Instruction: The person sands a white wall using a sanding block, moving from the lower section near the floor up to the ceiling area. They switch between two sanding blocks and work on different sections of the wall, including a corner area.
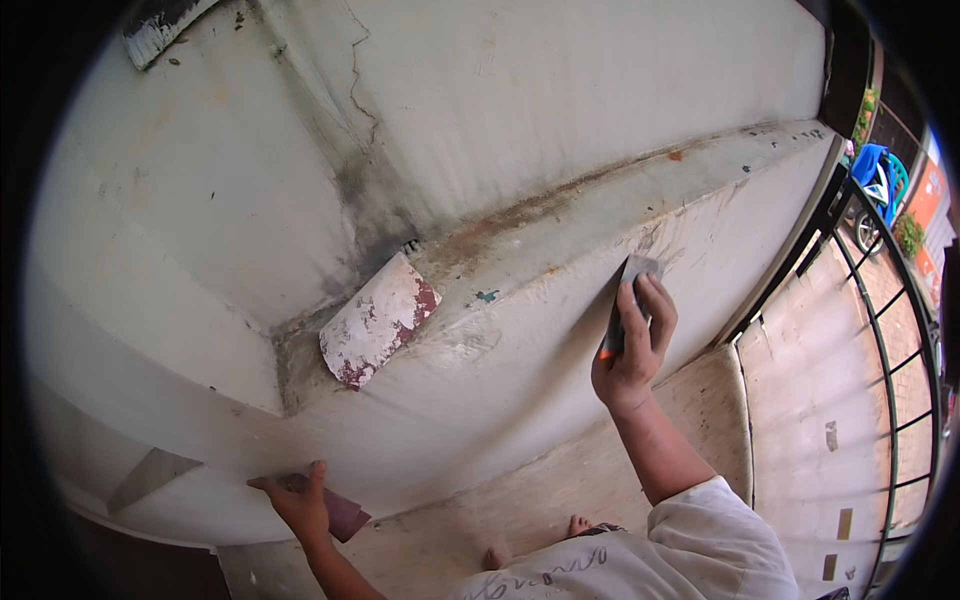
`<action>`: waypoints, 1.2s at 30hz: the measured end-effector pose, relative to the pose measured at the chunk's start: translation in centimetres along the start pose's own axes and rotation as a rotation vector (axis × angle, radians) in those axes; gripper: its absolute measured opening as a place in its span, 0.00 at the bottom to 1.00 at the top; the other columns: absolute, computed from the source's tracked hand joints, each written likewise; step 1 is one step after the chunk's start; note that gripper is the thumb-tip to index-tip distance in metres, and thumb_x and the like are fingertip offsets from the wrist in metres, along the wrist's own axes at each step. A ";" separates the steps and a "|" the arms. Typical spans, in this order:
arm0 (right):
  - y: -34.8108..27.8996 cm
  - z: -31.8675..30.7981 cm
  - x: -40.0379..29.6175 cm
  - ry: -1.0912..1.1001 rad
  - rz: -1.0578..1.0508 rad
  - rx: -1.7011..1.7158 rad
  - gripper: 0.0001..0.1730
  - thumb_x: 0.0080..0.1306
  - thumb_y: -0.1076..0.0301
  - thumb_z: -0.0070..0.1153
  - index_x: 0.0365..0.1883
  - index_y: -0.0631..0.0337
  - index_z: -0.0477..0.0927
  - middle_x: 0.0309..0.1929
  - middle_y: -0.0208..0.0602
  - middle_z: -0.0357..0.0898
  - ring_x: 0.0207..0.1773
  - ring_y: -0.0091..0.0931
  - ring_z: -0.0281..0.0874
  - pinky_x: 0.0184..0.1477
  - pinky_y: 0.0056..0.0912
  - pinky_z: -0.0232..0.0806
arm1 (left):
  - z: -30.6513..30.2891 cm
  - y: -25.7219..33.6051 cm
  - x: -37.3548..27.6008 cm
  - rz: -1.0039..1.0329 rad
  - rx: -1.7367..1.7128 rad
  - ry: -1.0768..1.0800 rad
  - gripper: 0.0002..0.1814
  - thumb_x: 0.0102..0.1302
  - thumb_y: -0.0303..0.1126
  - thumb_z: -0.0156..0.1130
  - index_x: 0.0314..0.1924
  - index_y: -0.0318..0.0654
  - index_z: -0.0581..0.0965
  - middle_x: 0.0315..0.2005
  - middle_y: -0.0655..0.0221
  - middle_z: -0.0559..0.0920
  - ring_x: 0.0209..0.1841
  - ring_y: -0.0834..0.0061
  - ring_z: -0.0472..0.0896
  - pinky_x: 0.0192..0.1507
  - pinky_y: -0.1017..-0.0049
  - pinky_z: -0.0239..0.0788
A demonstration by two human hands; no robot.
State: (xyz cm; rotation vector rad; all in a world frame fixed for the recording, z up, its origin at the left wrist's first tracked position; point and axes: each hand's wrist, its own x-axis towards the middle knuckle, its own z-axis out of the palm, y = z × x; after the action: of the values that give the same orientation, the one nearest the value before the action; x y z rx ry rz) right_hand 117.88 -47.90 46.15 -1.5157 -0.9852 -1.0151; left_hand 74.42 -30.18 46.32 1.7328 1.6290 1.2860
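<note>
My right hand (637, 337) grips a flat hand tool (643, 267), seemingly a putty knife, with a grey end and a dark, orange-tipped body. Its grey end lies at the painted wall (540, 352), just below the ledge's edge. Lower left, my left hand (300, 506) holds a folded dark red sheet, apparently sandpaper (346, 516), close to the lower wall. Part of that sheet is hidden behind the fingers. Between and above both hands, a curved piece (379, 322) with peeling white and dark red paint rests on the ledge (525, 251).
Dirt stains the ledge and the inner corner; a crack (356, 75) runs down the upper wall. A pale floor (517, 499) with bare feet (579, 525) lies below. At right stands a black metal gate (892, 360), with a motorbike (870, 225) beyond it.
</note>
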 end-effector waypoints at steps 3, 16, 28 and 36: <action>0.9 -0.2 -4.7 -0.049 -0.069 -0.058 0.28 0.60 0.84 0.62 0.61 0.62 0.83 0.67 0.51 0.72 0.73 0.54 0.68 0.74 0.57 0.65 | 0.2 0.9 0.2 -0.026 0.014 0.002 0.74 0.57 0.33 0.84 0.78 0.14 0.31 0.56 0.51 0.78 0.53 0.66 0.77 0.62 0.71 0.70; 2.3 -0.5 -0.3 -0.058 -0.137 -0.059 0.20 0.75 0.62 0.57 0.61 0.59 0.84 0.67 0.51 0.73 0.74 0.57 0.68 0.75 0.59 0.65 | -0.2 0.1 0.1 -0.012 0.014 0.004 0.74 0.57 0.35 0.84 0.77 0.12 0.30 0.49 0.55 0.79 0.48 0.70 0.77 0.57 0.74 0.71; 2.8 -0.9 0.4 -0.106 -0.197 -0.056 0.34 0.84 0.41 0.36 0.61 0.59 0.84 0.67 0.51 0.73 0.75 0.58 0.67 0.75 0.63 0.65 | -0.5 -0.6 0.2 0.024 0.061 0.027 0.74 0.59 0.37 0.83 0.77 0.13 0.30 0.36 0.65 0.77 0.39 0.76 0.74 0.50 0.78 0.71; 2.2 -1.1 -0.3 -0.060 -0.115 -0.029 0.24 0.66 0.76 0.60 0.62 0.62 0.83 0.63 0.55 0.75 0.71 0.61 0.70 0.73 0.63 0.67 | 0.3 -1.2 0.3 0.072 0.035 0.056 0.73 0.59 0.36 0.83 0.77 0.13 0.31 0.46 0.59 0.79 0.42 0.74 0.75 0.52 0.76 0.72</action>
State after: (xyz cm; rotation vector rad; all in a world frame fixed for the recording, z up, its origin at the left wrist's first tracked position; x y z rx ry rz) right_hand 119.76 -49.35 45.31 -1.5347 -1.1150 -1.0743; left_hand 73.95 -29.58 45.27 1.8069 1.6429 1.3585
